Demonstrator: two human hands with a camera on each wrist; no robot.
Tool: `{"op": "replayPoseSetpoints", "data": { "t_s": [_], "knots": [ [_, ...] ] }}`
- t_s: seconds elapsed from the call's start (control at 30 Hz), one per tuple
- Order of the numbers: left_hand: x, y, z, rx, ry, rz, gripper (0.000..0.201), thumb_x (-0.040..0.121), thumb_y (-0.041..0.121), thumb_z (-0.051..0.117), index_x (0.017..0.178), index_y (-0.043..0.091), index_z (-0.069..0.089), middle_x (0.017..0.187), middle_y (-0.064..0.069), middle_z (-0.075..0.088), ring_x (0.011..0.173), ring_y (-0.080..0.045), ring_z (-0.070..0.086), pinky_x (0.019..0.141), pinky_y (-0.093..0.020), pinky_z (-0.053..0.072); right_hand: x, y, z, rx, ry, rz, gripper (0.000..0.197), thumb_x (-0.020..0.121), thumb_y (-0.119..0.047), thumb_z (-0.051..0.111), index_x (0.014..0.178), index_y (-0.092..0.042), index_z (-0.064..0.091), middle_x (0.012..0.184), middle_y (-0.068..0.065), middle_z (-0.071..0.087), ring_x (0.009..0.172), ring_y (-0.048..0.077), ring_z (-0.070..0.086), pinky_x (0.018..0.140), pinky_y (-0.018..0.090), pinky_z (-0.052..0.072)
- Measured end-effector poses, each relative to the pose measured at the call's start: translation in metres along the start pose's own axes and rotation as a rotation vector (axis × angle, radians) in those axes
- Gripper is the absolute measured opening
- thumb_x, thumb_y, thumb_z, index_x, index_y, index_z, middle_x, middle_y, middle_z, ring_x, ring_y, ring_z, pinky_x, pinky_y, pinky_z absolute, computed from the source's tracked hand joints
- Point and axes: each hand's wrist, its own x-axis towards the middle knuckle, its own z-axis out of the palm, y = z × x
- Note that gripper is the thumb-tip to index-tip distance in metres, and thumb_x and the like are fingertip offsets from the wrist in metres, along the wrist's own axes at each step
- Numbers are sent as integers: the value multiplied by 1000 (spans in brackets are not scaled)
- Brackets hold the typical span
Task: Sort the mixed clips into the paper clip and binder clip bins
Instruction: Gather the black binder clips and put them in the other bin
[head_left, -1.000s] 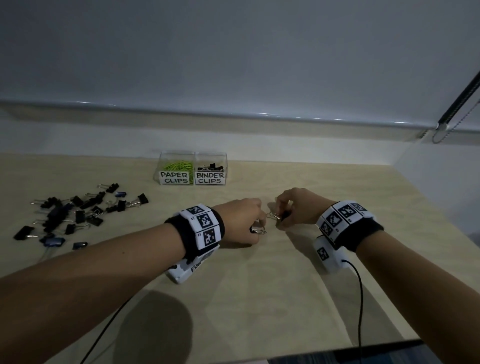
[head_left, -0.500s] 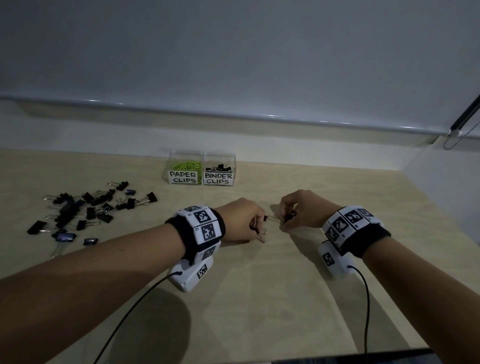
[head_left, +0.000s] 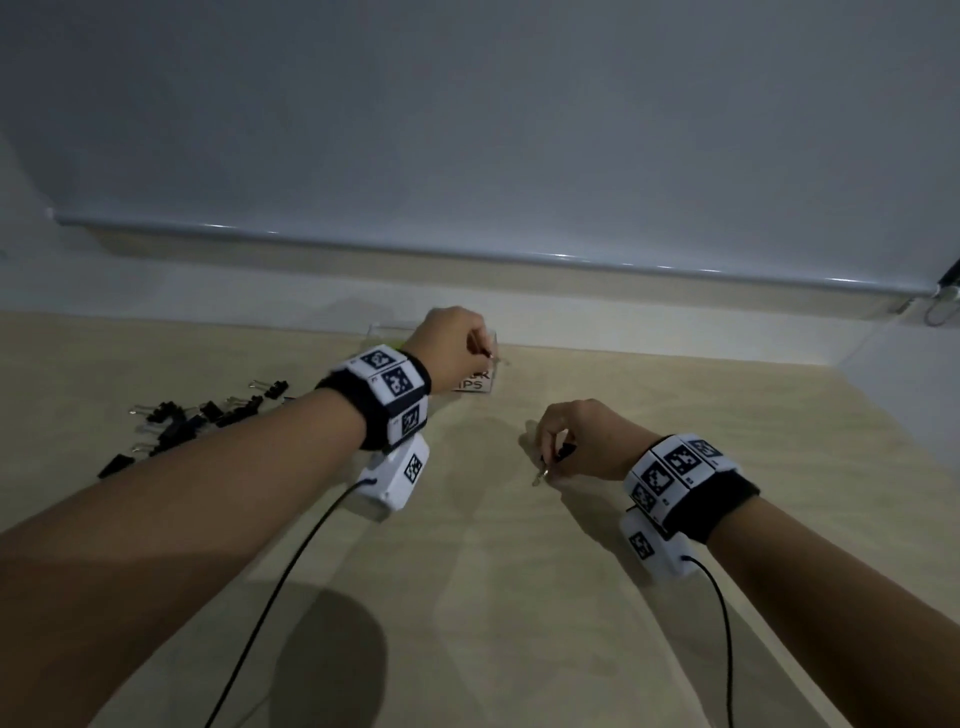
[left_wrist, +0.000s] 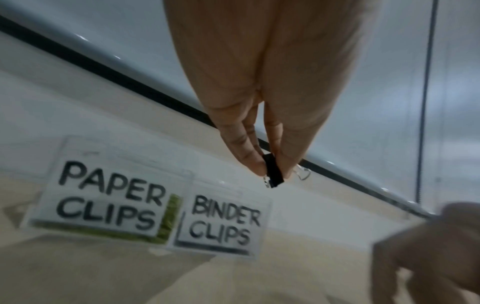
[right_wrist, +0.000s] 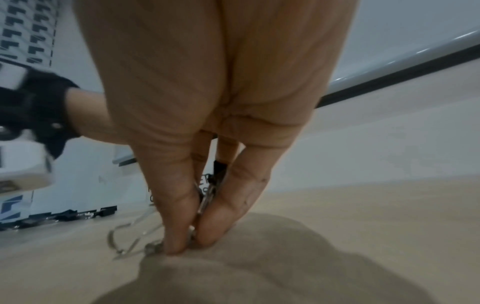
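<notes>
My left hand (head_left: 485, 353) is raised over the clear bins at the back and pinches a black binder clip (left_wrist: 272, 173) between thumb and fingers (left_wrist: 249, 162). That clip hangs above the bin labelled BINDER CLIPS (left_wrist: 223, 224), beside the PAPER CLIPS bin (left_wrist: 103, 205) with green clips inside. My right hand (head_left: 548, 465) is low over the table and pinches another binder clip (right_wrist: 219, 167), whose silver handles (right_wrist: 124, 236) touch the wood. In the head view my left wrist hides most of the bins; only part of the binder label (head_left: 475, 384) shows.
A pile of several loose black binder clips (head_left: 197, 415) lies on the wooden table (head_left: 519, 597) to the left. A white wall and ledge (head_left: 519, 260) close off the back. Cables hang from both wrist cameras.
The hands, close together over one clip cluster before, have parted. My left hand has moved forward and up to the bins with a clip. The right hand stays low with the other.
</notes>
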Motion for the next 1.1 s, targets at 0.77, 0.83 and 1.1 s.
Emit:
{"op": "replayPoseSetpoints", "data": {
  "t_s": [0.77,0.83,1.1],
  "knots": [
    [-121,-157,-155,496,-186,-486,44,84,46,65,116,17,60,121,-8,58,103,-24,56,85,-31,43,102,-66,-65,-14,256,66,16,69,-1,78,69,-12,67,75,6,70,61,13,65,55,20,48],
    [-143,-161,-158,544,-303,-552,69,77,67,59,127,20,52,128,-6,54,110,-26,55,91,-34,46,120,-74,-63,-88,232,130,17,67,-7,82,79,-9,69,85,10,71,68,21,66,63,27,53],
    [-184,-153,-130,424,-375,-540,101,65,65,73,148,29,28,142,-13,33,124,-32,47,103,-37,43,133,-144,-16,-274,190,-82,25,76,-9,71,100,-16,69,106,6,66,88,17,56,80,28,47]
  ]
}}
